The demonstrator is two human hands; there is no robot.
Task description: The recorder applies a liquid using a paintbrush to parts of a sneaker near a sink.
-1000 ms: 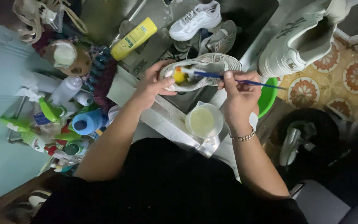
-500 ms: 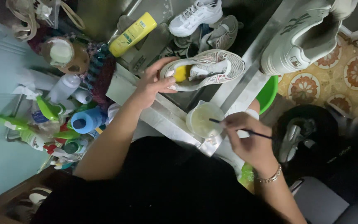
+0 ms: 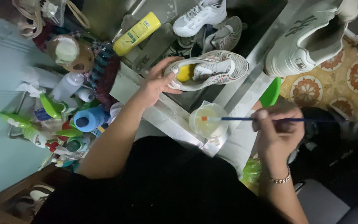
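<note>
My left hand [image 3: 159, 81] grips the heel end of a white mesh sneaker [image 3: 216, 67] with a yellow insert, held over a steel sink. My right hand [image 3: 279, 131] pinches a thin blue-handled paintbrush [image 3: 266, 119], its orange-ringed tip dipped in a small clear cup [image 3: 208, 120] of pale yellowish liquid. The cup stands on the sink's metal rim [image 3: 166, 116], between my two arms.
More sneakers [image 3: 199, 16] lie in the sink beside a yellow bottle [image 3: 136, 34]. A big white shoe [image 3: 307, 41] sits at upper right over patterned floor tiles. Spray bottles and a blue-capped bottle [image 3: 88, 118] crowd the left. A green bowl [image 3: 270, 93] pokes out beyond the rim.
My right hand drew the brush away from the sneaker and down to the cup, where its tip now dips. The left hand kept holding the sneaker.
</note>
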